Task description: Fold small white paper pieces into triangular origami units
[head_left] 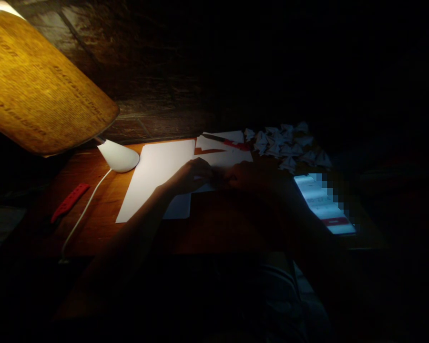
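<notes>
In the dim middle of the desk, my left hand (195,172) has its fingers curled, close to my right hand (243,174). The right hand is deep in shadow, its fingers bent towards the left one. Whatever lies between the fingertips is too dark to make out. Beneath and behind both hands lies a white sheet of paper (229,158). A larger stack of white paper (164,164) is under my left hand and forearm.
A lit lamp with a printed shade (50,90) and white base (119,157) stands left, beside a red tool (70,201). At the back lies a red-handled cutting tool (236,144). Several folded paper pieces (286,148) and a glowing phone (316,200) are right.
</notes>
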`<state>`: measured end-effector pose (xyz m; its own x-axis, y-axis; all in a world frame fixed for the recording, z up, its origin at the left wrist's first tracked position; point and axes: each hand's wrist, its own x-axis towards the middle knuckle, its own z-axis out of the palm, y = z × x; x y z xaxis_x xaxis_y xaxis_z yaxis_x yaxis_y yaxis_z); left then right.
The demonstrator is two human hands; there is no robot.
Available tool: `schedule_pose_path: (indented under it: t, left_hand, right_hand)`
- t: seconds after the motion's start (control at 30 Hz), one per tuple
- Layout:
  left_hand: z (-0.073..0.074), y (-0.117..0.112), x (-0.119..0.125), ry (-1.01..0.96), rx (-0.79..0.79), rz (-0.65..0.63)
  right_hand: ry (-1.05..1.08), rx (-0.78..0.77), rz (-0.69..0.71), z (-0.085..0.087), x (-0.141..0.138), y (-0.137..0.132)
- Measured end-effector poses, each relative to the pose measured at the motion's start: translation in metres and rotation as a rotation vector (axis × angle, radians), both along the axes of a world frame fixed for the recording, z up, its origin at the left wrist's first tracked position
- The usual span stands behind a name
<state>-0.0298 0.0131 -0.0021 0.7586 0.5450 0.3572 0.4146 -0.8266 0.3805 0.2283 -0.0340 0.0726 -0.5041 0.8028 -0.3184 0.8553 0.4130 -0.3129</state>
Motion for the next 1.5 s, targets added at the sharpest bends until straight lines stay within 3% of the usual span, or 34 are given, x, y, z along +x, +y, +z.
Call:
schedule_pose_path:
  t: [0.3,0.7,1.1,1.33,1.5]
  left_hand:
    - [0.011,-0.009,0.005,0.188,0.059,0.079]
    - [0.011,-0.007,0.006,0.203,0.031,0.059]
    - [0.012,-0.007,0.007,0.199,0.028,0.051]
    - [0.010,-0.006,0.006,0.176,0.042,0.031]
    - [0.011,-0.006,0.006,0.187,0.028,0.042]
  right_hand:
    - [-0.013,0.119,-0.033,-0.003,-0.010,-0.004]
    - [-0.045,0.228,-0.095,0.012,-0.001,-0.005]
    - [-0.024,0.154,-0.026,0.007,-0.003,-0.006]
    - [0.042,0.087,-0.086,0.000,-0.001,-0.001]
    - [-0.011,0.141,-0.123,0.008,-0.001,-0.006]
